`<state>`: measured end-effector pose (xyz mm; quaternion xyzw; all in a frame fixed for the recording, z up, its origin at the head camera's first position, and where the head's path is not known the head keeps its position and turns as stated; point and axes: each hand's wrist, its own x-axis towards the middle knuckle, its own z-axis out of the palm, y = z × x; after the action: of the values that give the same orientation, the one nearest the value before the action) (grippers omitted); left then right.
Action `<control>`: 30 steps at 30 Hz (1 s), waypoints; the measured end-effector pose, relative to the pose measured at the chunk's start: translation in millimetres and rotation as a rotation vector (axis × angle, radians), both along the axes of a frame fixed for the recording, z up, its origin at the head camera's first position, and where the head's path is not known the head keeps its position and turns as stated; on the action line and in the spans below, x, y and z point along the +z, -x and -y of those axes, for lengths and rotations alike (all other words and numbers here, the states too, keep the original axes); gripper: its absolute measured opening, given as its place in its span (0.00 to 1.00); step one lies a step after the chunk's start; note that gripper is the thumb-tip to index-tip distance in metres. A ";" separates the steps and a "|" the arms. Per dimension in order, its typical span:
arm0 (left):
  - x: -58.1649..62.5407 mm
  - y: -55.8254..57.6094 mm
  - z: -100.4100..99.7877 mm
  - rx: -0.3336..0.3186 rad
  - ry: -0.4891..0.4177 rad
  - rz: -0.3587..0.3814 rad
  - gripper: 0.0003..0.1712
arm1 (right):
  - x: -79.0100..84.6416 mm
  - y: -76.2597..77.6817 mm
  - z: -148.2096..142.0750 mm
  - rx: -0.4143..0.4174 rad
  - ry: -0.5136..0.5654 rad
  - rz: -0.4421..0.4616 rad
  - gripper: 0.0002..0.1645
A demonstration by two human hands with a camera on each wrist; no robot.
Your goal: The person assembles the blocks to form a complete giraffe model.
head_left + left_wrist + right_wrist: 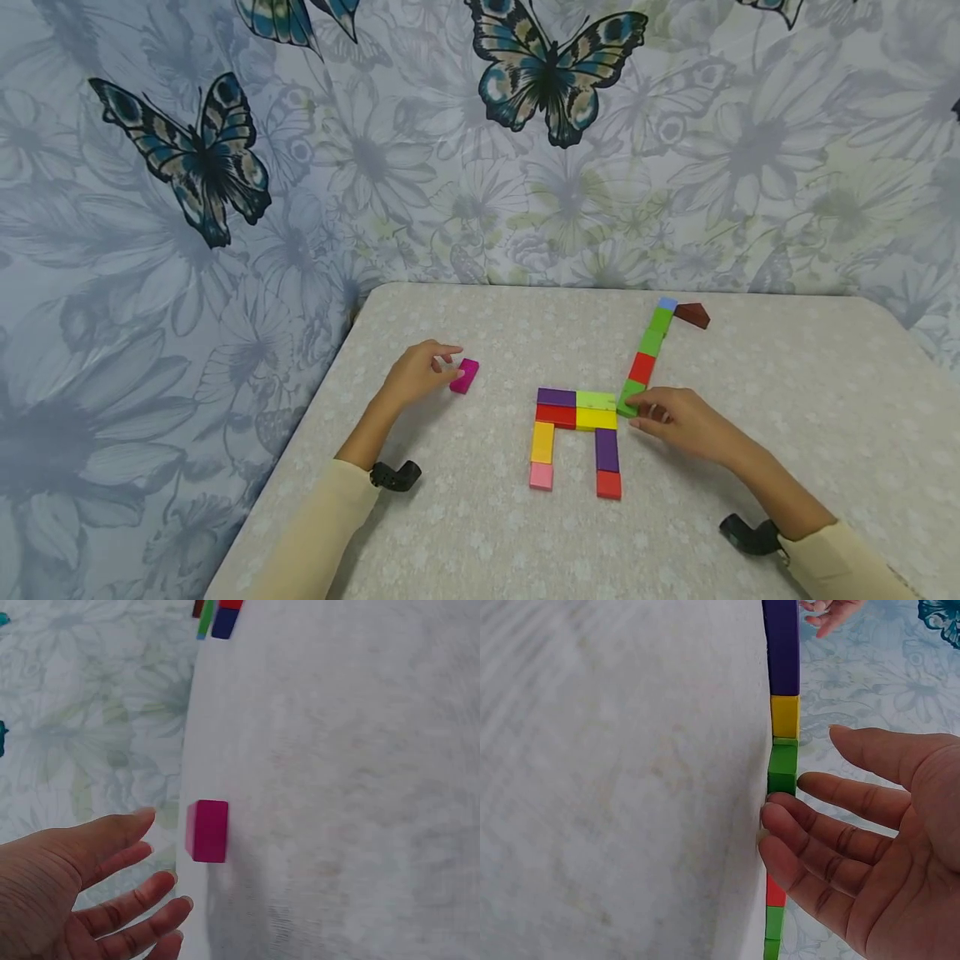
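My left hand [420, 371] is beside a magenta block [468, 377] lying by itself on the table. In the left wrist view its fingers are loosely spread, with a gap to the magenta block [211, 831]. My right hand [686, 421] is at the lowest green block [628, 400] of a slanted row. The right wrist view shows the index fingertip right at that green block [783, 769], while the thumb stands apart from it. The slanted row also has a red block [642, 367], more green blocks and a blue block [667, 303] on top.
Left of the row, purple, lime, red and yellow blocks [596, 419] form a flat body with two legs. One leg is orange [542, 442] and pink, the other purple [607, 450] and red. A brown wedge-shaped block [692, 315] adjoins the row's top. A patterned wall borders the table.
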<state>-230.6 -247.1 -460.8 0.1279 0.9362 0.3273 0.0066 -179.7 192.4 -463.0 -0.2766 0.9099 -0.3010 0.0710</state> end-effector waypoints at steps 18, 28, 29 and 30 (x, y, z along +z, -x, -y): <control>-24.9 1.1 -4.6 -0.011 0.020 0.046 0.35 | -3.1 -0.8 5.8 0.003 0.011 0.018 0.21; -17.2 -12.9 -30.6 -0.154 0.033 0.133 0.33 | 0.4 -4.8 0.3 0.013 0.027 -0.019 0.20; -15.8 -14.7 -33.8 -0.165 0.037 0.137 0.32 | 0.3 -5.1 -0.1 0.011 0.027 -0.019 0.20; -14.5 -16.4 -36.9 -0.176 0.037 0.137 0.31 | 0.1 -5.2 -0.6 0.008 0.026 -0.019 0.20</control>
<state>-214.2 -210.2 -475.2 0.1865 0.9247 0.3160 0.1018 -174.4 192.9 -462.9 -0.2840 0.9054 -0.3099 0.0600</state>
